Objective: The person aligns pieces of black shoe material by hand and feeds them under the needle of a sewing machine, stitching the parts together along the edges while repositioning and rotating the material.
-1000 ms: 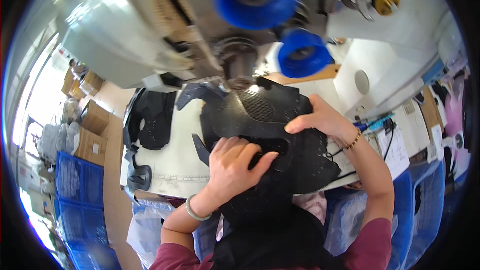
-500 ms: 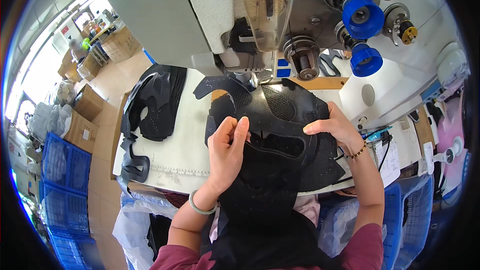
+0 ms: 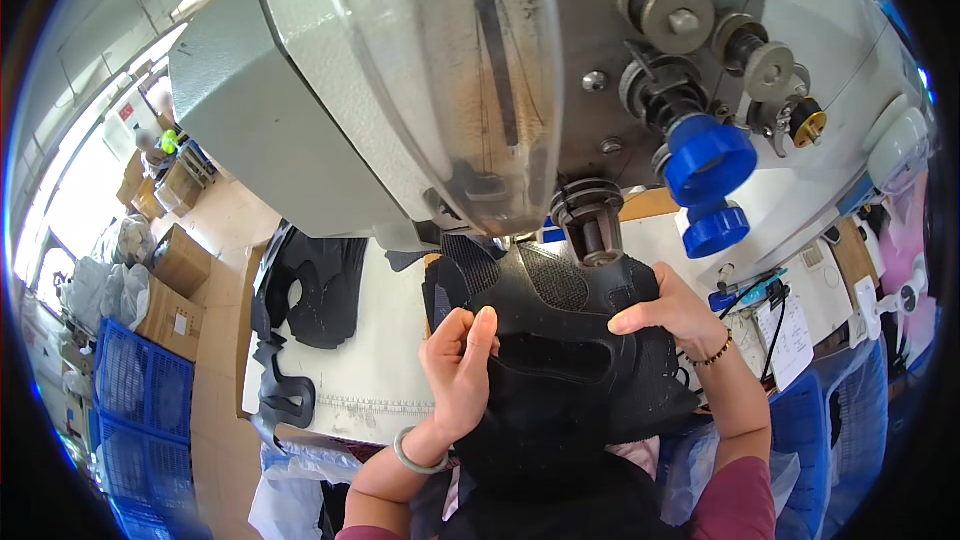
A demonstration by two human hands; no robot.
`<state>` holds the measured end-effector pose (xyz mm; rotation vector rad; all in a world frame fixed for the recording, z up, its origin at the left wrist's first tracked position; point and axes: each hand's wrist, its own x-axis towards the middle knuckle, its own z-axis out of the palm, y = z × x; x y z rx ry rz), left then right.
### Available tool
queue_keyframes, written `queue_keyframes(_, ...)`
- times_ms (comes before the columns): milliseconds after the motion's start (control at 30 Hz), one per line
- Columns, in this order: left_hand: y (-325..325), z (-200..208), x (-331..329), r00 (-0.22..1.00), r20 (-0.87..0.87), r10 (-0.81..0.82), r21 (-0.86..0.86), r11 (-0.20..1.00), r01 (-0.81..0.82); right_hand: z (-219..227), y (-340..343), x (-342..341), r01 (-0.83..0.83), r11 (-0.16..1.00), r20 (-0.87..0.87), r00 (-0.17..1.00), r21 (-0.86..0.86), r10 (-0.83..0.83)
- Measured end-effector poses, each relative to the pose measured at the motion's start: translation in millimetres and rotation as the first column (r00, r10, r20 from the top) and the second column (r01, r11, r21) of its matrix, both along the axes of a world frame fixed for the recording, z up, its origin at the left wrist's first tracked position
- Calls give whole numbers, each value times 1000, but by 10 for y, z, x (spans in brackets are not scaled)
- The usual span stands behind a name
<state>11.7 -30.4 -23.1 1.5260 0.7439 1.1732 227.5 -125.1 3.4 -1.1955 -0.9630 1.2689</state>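
Observation:
A black shoe upper (image 3: 590, 330) with mesh panels and an oval opening lies under the head of an industrial sewing machine (image 3: 330, 110). My left hand (image 3: 462, 370) pinches its near-left edge, thumb up beside curled fingers. At the right side, my right hand (image 3: 682, 318) grips the upper with the thumb pressed on top; its other fingers are hidden beneath. The needle area is mostly hidden behind a clear, scratched guard (image 3: 480, 90). Blue tension knobs (image 3: 710, 160) stick out from the machine's face, above my right hand.
On the table's left lies a stack of black cut pieces (image 3: 325, 285), with a looped strip (image 3: 285, 390) nearer me. A printed ruler (image 3: 375, 406) runs along the front. Blue crates (image 3: 140, 370) and cardboard boxes (image 3: 178, 262) stand on the left floor. Papers (image 3: 785, 340) lie at right.
My view has shifted, so the machine head looks larger and lower, covering more of the upper's far edge. Both hands keep their hold on the upper.

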Motion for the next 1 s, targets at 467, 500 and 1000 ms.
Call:
queue_keyframes(467, 209, 102, -114, 990, 47, -131, -116, 984, 136, 41, -60, -290, 109, 993, -33, 993, -53, -110)
queue_keyframes(500, 235, 96, -118, 988, 55, -145, -113, 982, 151, 43, -48, -290, 110, 993, -29, 993, -48, -111)
queue_keyframes(1000, 379, 221, -88, 985, 16, -173, -103, 979, 174, 100, 25, -361, 142, 987, -87, 987, 77, -135)
